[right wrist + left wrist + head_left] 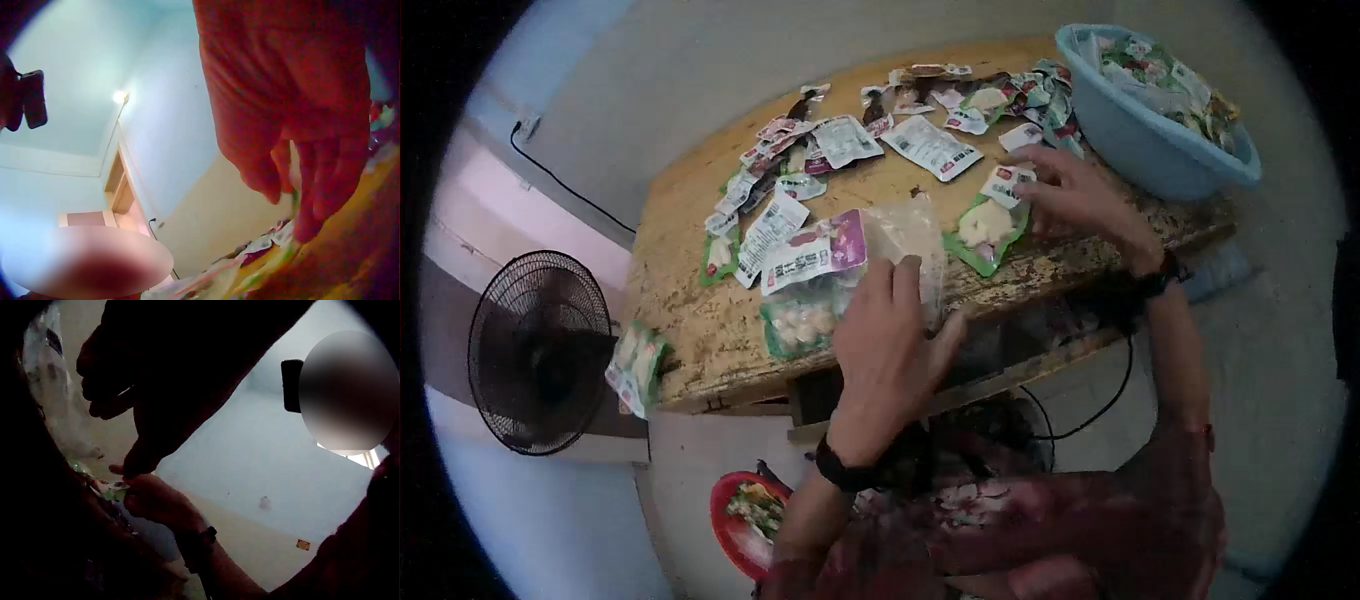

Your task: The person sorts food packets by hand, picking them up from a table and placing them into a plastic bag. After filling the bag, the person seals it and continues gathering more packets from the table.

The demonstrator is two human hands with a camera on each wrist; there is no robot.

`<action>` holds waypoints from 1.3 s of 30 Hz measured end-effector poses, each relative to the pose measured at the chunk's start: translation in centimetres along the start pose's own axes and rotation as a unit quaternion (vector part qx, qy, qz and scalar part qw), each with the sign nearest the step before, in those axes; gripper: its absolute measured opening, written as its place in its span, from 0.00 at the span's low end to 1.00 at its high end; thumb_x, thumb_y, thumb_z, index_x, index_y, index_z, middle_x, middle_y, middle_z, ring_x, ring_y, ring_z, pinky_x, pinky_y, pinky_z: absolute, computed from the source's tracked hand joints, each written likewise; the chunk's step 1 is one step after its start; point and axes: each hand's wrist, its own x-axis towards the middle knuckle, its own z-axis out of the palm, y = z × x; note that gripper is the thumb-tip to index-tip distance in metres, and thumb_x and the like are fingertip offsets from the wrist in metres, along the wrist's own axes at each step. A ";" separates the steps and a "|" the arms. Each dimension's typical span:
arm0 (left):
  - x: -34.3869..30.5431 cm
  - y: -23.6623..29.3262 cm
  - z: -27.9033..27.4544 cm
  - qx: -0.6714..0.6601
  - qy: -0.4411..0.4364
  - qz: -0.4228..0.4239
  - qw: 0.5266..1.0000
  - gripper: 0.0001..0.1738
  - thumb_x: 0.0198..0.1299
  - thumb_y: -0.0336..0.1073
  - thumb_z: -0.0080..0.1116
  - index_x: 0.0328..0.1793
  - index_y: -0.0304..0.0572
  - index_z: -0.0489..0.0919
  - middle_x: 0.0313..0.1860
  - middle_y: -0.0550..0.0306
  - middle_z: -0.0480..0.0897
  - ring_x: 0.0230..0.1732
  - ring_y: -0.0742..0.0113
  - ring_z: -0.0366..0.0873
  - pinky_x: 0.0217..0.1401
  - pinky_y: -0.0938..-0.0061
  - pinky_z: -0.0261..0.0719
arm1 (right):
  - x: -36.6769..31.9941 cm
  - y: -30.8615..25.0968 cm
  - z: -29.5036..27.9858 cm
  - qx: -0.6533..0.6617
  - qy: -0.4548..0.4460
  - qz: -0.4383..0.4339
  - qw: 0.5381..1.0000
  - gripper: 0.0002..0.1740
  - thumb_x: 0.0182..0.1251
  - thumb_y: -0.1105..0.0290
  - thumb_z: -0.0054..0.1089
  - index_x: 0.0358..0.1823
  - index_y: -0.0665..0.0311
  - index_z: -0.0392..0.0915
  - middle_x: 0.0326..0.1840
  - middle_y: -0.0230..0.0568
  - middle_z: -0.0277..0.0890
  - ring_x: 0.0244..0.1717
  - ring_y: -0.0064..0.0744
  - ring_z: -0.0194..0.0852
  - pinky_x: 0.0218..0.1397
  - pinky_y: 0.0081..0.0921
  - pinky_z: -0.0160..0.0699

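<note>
Pinching a green-edged packet (985,228) between thumb and fingers, a person's right hand (1080,200) works beside the front edge of a worn desk (700,345), where a loose grip could let the packet slide off, the head view shows. The left hand (885,345), thumb spread from relaxed fingers, reaches over a clear bag (915,240); a brush of the wrist might drag it edgeward. Another packet (638,370) juts past the desk's corner, liable to drop if nudged, and a blue basin (1150,140) leans near the right side, likely to spill if bumped. From the left wrist, shadow hides whether that hand touches anything. From the right wrist, only fingertips meet the green edge, a narrow hold that might slip.
</note>
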 end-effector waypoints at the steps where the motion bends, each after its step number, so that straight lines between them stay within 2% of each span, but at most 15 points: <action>1: 0.0 0.1 0.2 0.010 -0.011 -0.008 1.000 0.30 0.57 0.47 0.72 0.60 0.38 0.75 0.47 0.44 0.78 0.48 0.42 0.80 0.42 0.55 0.80 | 0.4 0.5 -0.1 -0.006 -0.007 0.042 0.999 0.20 0.68 0.69 0.64 0.60 0.63 0.74 0.31 0.32 0.77 0.19 0.18 0.77 0.20 0.17 0.72; 2: 0.0 0.1 0.5 0.020 -0.021 -0.015 0.999 0.29 0.58 0.46 0.72 0.59 0.38 0.75 0.47 0.43 0.78 0.48 0.41 0.79 0.42 0.55 0.80 | 0.5 1.0 -0.1 -0.011 -0.013 0.084 0.996 0.20 0.67 0.68 0.66 0.59 0.62 0.75 0.31 0.32 0.78 0.20 0.18 0.77 0.19 0.16 0.71; 5: -0.2 -0.4 1.1 0.036 -0.026 -0.003 0.999 0.22 0.62 0.42 0.68 0.56 0.40 0.74 0.49 0.43 0.78 0.44 0.42 0.81 0.39 0.53 0.80 | 0.1 1.9 0.1 0.047 -0.044 0.056 0.996 0.18 0.66 0.68 0.67 0.55 0.62 0.77 0.31 0.30 0.78 0.21 0.16 0.77 0.19 0.16 0.69; 8: -0.2 -0.6 1.4 0.008 -0.066 -0.055 0.996 0.14 0.64 0.36 0.64 0.50 0.41 0.74 0.46 0.44 0.79 0.37 0.43 0.82 0.35 0.54 0.79 | -0.1 3.3 0.9 0.052 0.014 0.022 0.998 0.17 0.66 0.70 0.67 0.56 0.61 0.78 0.29 0.28 0.78 0.22 0.15 0.78 0.18 0.15 0.66; 11: -0.6 -1.5 1.6 -0.058 -0.012 -0.044 0.997 0.10 0.64 0.33 0.63 0.47 0.40 0.75 0.38 0.44 0.81 0.30 0.45 0.81 0.32 0.56 0.77 | -1.2 1.5 0.6 0.067 -0.016 0.033 0.997 0.25 0.65 0.78 0.65 0.64 0.63 0.75 0.48 0.43 0.82 0.37 0.29 0.84 0.38 0.27 0.86; 13: -0.6 -1.8 1.2 -0.067 0.002 -0.043 0.997 0.08 0.65 0.32 0.62 0.45 0.39 0.76 0.33 0.44 0.80 0.30 0.45 0.81 0.33 0.58 0.77 | -2.3 2.4 0.5 0.047 -0.025 -0.090 0.995 0.27 0.64 0.77 0.63 0.67 0.61 0.74 0.47 0.39 0.82 0.39 0.25 0.82 0.38 0.23 0.83; 16: -0.8 -1.8 0.7 -0.090 0.003 -0.060 0.994 0.07 0.66 0.32 0.62 0.44 0.38 0.77 0.30 0.45 0.81 0.29 0.49 0.81 0.33 0.60 0.78 | -4.4 2.4 0.4 0.027 -0.050 -0.158 0.986 0.29 0.63 0.78 0.60 0.68 0.61 0.74 0.52 0.39 0.80 0.46 0.25 0.79 0.46 0.26 0.83; 20: -1.1 -2.5 1.6 -0.126 0.023 -0.065 0.990 0.07 0.67 0.33 0.63 0.42 0.38 0.78 0.30 0.47 0.82 0.28 0.56 0.82 0.32 0.65 0.78 | -5.7 1.4 -0.2 -0.086 -0.020 -0.145 0.986 0.28 0.60 0.79 0.63 0.65 0.59 0.77 0.70 0.43 0.74 0.66 0.45 0.75 0.69 0.40 0.74; 26: -1.3 -2.9 1.8 -0.127 0.025 -0.072 0.989 0.07 0.66 0.32 0.63 0.43 0.37 0.79 0.30 0.48 0.83 0.27 0.59 0.81 0.33 0.66 0.78 | -5.0 0.9 1.0 -0.395 0.066 -0.213 0.891 0.17 0.56 0.77 0.66 0.48 0.62 0.78 0.63 0.45 0.77 0.62 0.54 0.75 0.68 0.46 0.74; 28: -1.2 -2.9 1.4 -0.117 0.017 -0.082 0.990 0.08 0.66 0.33 0.64 0.43 0.36 0.78 0.31 0.48 0.83 0.28 0.60 0.81 0.33 0.66 0.79 | -4.1 0.8 1.0 -0.361 0.093 -0.326 0.869 0.14 0.60 0.75 0.66 0.48 0.62 0.77 0.60 0.44 0.79 0.60 0.49 0.76 0.65 0.45 0.75; 30: -1.1 -2.7 1.1 -0.137 0.015 -0.096 0.986 0.08 0.66 0.32 0.64 0.43 0.36 0.78 0.31 0.49 0.83 0.28 0.62 0.81 0.34 0.67 0.79 | -3.8 0.9 1.3 -0.228 0.087 -0.332 0.911 0.12 0.65 0.73 0.65 0.49 0.62 0.75 0.58 0.42 0.79 0.59 0.43 0.77 0.63 0.42 0.76; 31: -1.0 -2.6 0.9 -0.161 0.018 -0.105 0.981 0.07 0.67 0.32 0.63 0.43 0.36 0.78 0.31 0.50 0.83 0.28 0.64 0.81 0.34 0.68 0.79 | -4.0 1.1 1.7 -0.110 0.066 -0.277 0.952 0.12 0.68 0.73 0.63 0.50 0.62 0.74 0.58 0.42 0.79 0.59 0.40 0.77 0.62 0.39 0.77; 33: -1.0 -2.6 0.9 -0.198 0.022 -0.121 0.973 0.07 0.67 0.31 0.63 0.42 0.36 0.78 0.31 0.52 0.83 0.29 0.67 0.80 0.34 0.70 0.79 | -4.4 1.1 1.9 0.022 0.038 -0.171 0.984 0.11 0.72 0.72 0.60 0.53 0.62 0.73 0.56 0.41 0.78 0.56 0.33 0.77 0.59 0.34 0.78; 35: -1.0 -2.7 0.9 -0.222 0.028 -0.134 0.965 0.06 0.68 0.31 0.62 0.42 0.36 0.78 0.31 0.55 0.83 0.30 0.71 0.79 0.35 0.72 0.79 | -4.9 0.7 1.7 0.045 0.028 -0.081 0.995 0.11 0.76 0.71 0.57 0.56 0.62 0.72 0.52 0.39 0.78 0.52 0.27 0.78 0.54 0.29 0.79; 39: -0.9 -3.1 0.9 -0.207 0.035 -0.110 0.972 0.05 0.69 0.31 0.62 0.42 0.37 0.78 0.31 0.57 0.82 0.31 0.73 0.78 0.35 0.74 0.78 | -5.4 1.3 2.6 0.020 0.099 -0.055 0.993 0.17 0.76 0.73 0.56 0.63 0.62 0.69 0.46 0.34 0.76 0.40 0.20 0.75 0.43 0.22 0.77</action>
